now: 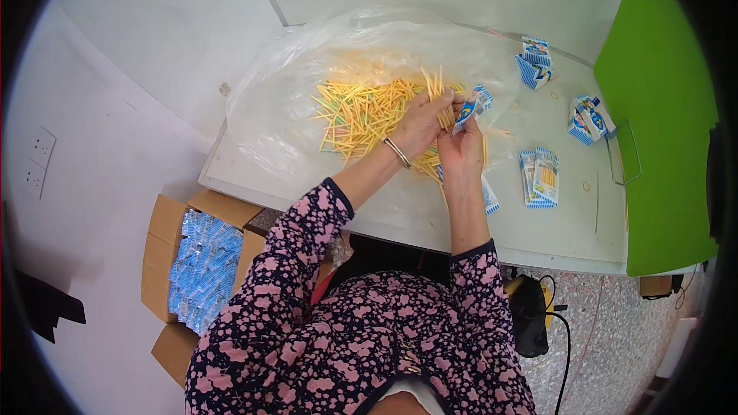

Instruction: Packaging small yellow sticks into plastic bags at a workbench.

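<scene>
One stick heap [360, 115], one open carton [159, 261], and here the left hand [417, 127] closes round one stick bundle [434, 92], the right hand [461, 152] pinching one blue-and-white packet [470, 107]!

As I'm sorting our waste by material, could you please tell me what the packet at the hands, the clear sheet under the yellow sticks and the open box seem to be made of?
Packet: probably printed plastic film, judging by its glossy, creased surface.
Clear sheet: likely thin plastic, shiny, see-through and wrinkled.
Open box: apparently cardboard, matte brown with stiff folded flaps.
</scene>
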Action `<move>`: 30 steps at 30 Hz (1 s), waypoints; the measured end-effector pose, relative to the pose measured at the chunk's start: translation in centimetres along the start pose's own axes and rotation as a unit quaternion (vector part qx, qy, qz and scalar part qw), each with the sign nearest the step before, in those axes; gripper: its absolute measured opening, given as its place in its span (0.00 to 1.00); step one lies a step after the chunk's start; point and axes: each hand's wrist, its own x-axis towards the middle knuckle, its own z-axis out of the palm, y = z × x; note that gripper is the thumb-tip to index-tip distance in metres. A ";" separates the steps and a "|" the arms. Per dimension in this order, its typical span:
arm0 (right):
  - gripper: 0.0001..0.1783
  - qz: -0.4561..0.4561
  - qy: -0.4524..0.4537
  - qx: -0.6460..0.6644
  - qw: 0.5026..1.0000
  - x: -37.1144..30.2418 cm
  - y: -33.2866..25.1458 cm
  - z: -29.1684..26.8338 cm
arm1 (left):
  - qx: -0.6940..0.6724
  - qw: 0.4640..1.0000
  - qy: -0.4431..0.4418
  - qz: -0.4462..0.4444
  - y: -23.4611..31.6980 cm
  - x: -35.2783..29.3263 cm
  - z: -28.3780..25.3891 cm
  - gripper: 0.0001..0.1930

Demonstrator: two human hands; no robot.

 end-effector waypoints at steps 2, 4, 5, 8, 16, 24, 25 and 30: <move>0.12 -0.012 -0.003 0.011 1.000 0.0 0.3 0.0 | -0.010 0.999 0.014 0.039 -0.6 -0.6 0.1 0.08; 0.12 -0.020 -0.049 -0.012 0.999 0.1 0.3 -0.2 | 0.004 0.997 0.022 0.070 -0.6 -1.0 0.5 0.09; 0.12 -0.018 -0.048 -0.014 0.999 -0.1 0.4 -0.1 | 0.003 0.997 0.024 0.071 -0.6 -1.0 0.4 0.09; 0.12 -0.022 -0.021 -0.028 0.999 -0.2 0.4 0.3 | 0.034 0.997 0.030 0.061 -0.7 -0.8 0.3 0.09; 0.15 -0.037 -0.060 -0.056 0.996 -0.5 0.5 0.5 | 0.117 0.987 0.047 0.103 -0.2 -0.8 0.7 0.11; 0.13 -0.044 -0.027 -0.163 0.985 -1.3 -0.8 0.7 | 0.221 0.956 0.083 0.172 1.0 0.3 -0.3 0.11; 0.12 -0.053 -0.040 -0.187 0.980 -1.2 -1.2 0.5 | 0.228 0.954 0.090 0.174 1.2 0.4 -0.4 0.11; 0.14 -0.069 -0.102 -0.239 0.963 -1.7 -2.4 0.1 | 0.286 0.939 0.100 0.161 2.5 0.8 -1.7 0.12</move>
